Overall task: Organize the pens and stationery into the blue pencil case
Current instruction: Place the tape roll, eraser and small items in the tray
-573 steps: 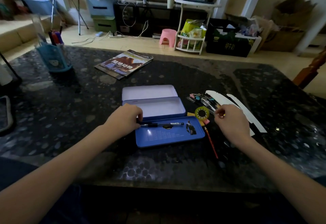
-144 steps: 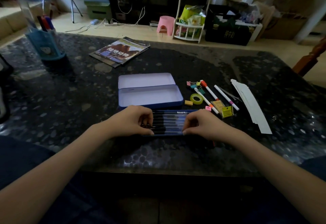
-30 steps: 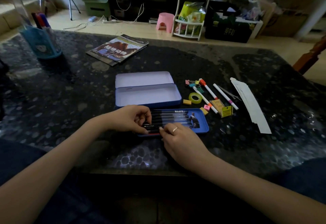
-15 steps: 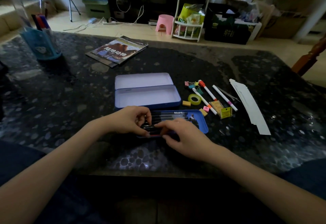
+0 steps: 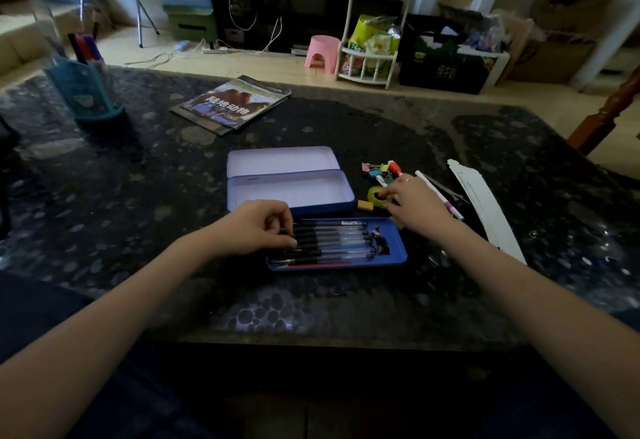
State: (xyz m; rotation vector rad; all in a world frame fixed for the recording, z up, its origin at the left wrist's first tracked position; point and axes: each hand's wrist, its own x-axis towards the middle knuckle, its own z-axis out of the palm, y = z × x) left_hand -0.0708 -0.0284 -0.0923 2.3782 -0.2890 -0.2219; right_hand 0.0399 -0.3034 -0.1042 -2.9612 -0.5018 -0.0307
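Note:
The blue pencil case [image 5: 291, 193] lies open at the table's middle, its lid [image 5: 282, 161] folded back and both halves bare. In front of it sits the case's blue inner tray [image 5: 398, 248], filled with several black pens [image 5: 332, 241] and a red pencil along its near edge. My left hand [image 5: 256, 227] is curled over the pens' left ends, fingertips pressing on them. My right hand [image 5: 415, 201] is over the loose stationery, fingertips at the yellow-green tape roll [image 5: 375, 193]. Beside it are a yellow eraser [image 5: 365, 205], binder clips [image 5: 375, 168] and a white marker [image 5: 446, 201].
White paper strips [image 5: 485, 203] lie right of the markers. A magazine [image 5: 232, 104] rests at the table's back and a blue pen holder [image 5: 83, 92] stands far left. A wooden chair back [image 5: 606, 116] rises at the right edge.
My right hand left the pens in the tray and moved up and right to the loose stationery by the tape roll. My left hand stayed on the pens' ends.

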